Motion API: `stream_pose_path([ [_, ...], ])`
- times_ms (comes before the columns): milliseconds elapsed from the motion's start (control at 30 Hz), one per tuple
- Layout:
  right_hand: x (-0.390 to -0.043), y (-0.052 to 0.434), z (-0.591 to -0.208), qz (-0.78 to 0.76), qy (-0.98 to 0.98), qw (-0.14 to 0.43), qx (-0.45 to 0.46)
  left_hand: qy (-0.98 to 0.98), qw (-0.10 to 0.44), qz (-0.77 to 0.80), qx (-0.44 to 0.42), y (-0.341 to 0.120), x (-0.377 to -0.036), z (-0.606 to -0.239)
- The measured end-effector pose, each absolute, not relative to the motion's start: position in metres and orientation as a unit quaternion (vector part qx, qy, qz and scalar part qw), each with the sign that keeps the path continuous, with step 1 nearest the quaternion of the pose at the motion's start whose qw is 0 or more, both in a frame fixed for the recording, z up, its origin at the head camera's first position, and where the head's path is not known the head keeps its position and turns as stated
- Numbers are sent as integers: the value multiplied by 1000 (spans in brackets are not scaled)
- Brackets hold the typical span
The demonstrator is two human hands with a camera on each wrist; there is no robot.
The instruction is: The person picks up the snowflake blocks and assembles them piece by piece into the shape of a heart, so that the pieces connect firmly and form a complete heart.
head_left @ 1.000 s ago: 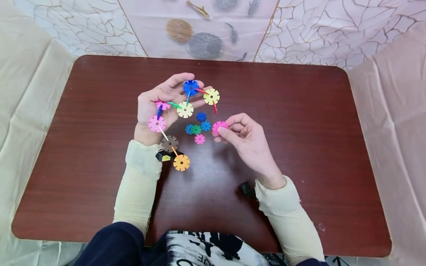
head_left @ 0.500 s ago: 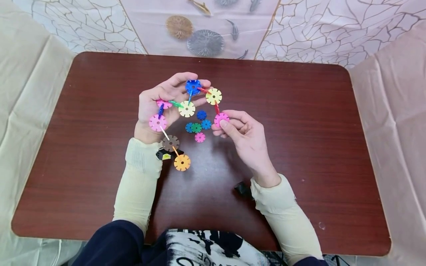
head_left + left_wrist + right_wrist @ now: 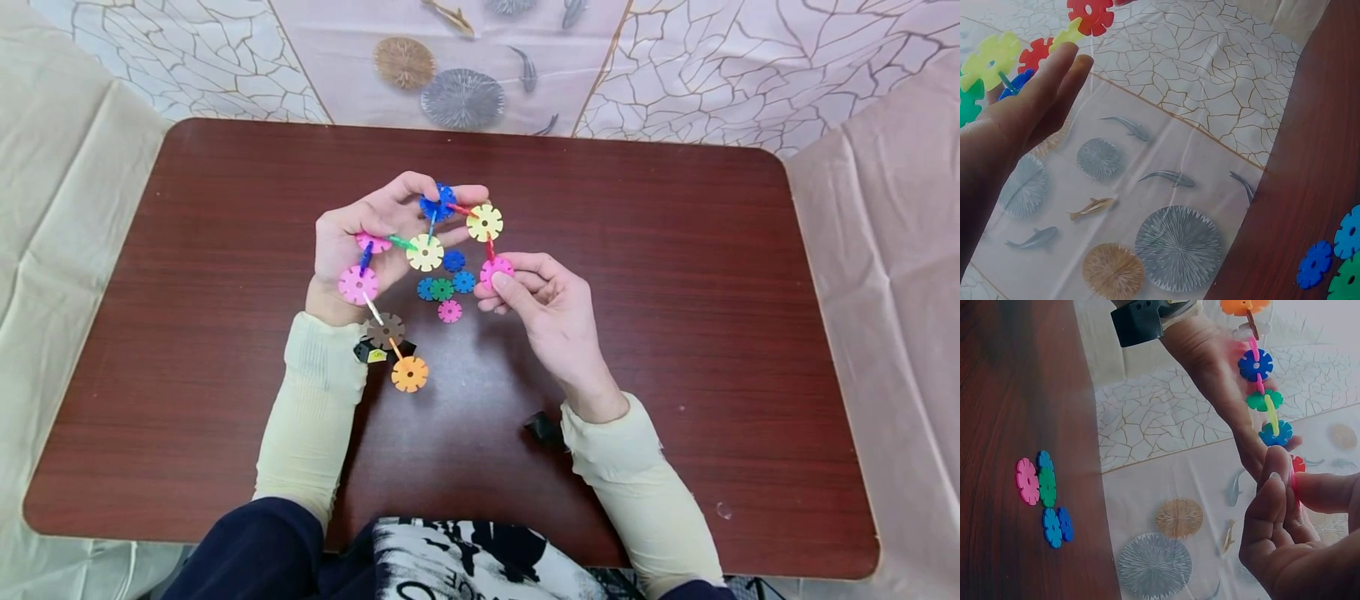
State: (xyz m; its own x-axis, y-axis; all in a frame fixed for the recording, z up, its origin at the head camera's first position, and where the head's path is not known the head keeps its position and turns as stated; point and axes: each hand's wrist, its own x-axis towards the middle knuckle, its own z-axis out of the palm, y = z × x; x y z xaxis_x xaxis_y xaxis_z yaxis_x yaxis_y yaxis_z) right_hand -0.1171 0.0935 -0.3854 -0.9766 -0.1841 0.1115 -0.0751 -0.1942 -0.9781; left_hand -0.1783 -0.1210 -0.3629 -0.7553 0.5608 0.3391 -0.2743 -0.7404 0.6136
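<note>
Pink plastic is what the right hand pinches: a pink disc held between thumb and forefinger, pressed against the short red connector that hangs from the yellow disc at the end of the chain. The left hand cradles that chain from beneath, palm up, fingers nearly straight under the blue disc and thumb lying over its links; in the left wrist view the fingers show extended with discs above them.

To seat this piece well, a notch of the pink disc should line up squarely with the connector's free end, and the push should run along the connector's length, toward twelve o'clock, while the left hand braces the yellow disc so the chain does not swing or bend. A skewed push would likely twist the connector out of the yellow disc instead of joining it. Whether the slot has already caught cannot be told from these views; the right wrist view shows only fingertips closed over a sliver of red.

From the right hand, the pink disc sits at its fingertips, at about eleven o'clock of the palm. The chain's tail trails to seven o'clock, past a brown disc to an orange disc above the left wrist. Loose discs lie on the counter between the hands, at nine o'clock of the pink disc.
</note>
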Motion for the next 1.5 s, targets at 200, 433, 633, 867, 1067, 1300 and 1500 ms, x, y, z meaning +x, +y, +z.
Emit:
stream_pose_path([
  [200, -117, 93, -385, -765, 635, 26, -102, 290, 228, 890, 267, -120, -177, -362],
  [433, -117, 91, -384, -766, 636, 15, -93, 307, 230, 884, 268, -122, -175, -360],
  [633, -117, 92, -385, -770, 632, 9, -84, 315, 237, 879, 269, -123, -176, -360],
  [867, -116, 91, -385, -779, 621, -3, -86, 323, 232, 876, 271, -119, -175, -361],
  [1067, -117, 91, -384, -781, 617, -8, -93, 334, 233, 873, 268, -118, -174, -361],
  [1300, -117, 92, -384, -780, 617, 15, -105, 330, 243, 872, 268, -127, -176, -360],
  [1500, -118, 98, -385, -758, 641, 60, -109, 322, 265, 874, 252, -136, -176, -360],
])
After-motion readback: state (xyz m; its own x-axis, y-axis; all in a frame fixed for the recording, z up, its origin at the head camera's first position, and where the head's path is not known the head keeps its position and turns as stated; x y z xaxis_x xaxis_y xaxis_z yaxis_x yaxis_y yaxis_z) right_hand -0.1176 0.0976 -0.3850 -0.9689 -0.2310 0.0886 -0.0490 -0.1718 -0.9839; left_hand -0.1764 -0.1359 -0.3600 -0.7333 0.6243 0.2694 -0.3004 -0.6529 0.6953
